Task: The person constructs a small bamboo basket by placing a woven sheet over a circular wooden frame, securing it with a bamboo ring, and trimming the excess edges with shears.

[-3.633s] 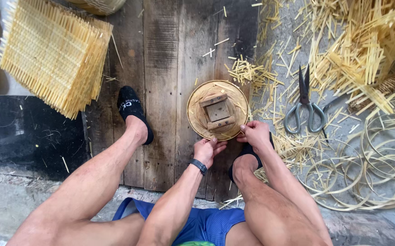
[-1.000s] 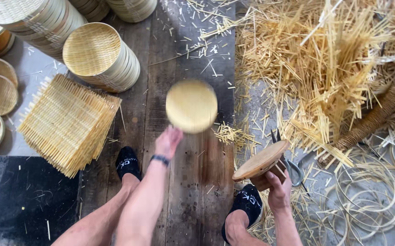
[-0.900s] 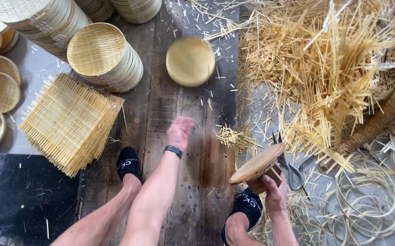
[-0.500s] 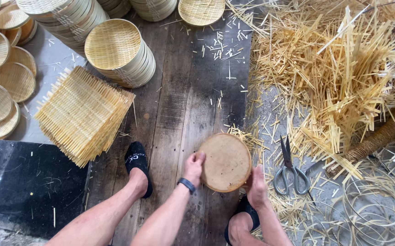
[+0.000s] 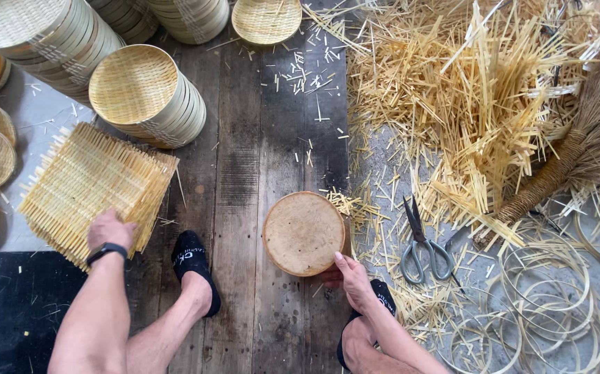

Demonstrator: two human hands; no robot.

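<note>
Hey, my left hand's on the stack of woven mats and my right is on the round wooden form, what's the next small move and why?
Probably lift the top mat off the stack of woven mats with your left hand and bring it over. The round wooden form sits bare on the planks, steadied at its edge by your right hand, with nothing laid on it.

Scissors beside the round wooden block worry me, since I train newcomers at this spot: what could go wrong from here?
1. The grey metal scissors lie with their blades apart on the floor near the right hand and foot; a blind reach could meet the blades.
2. The right hand only steadies the round wooden block at its edge, so it may tip.
3. The left hand rests on the stack of square woven bamboo mats, whose splint ends might prick.
</note>
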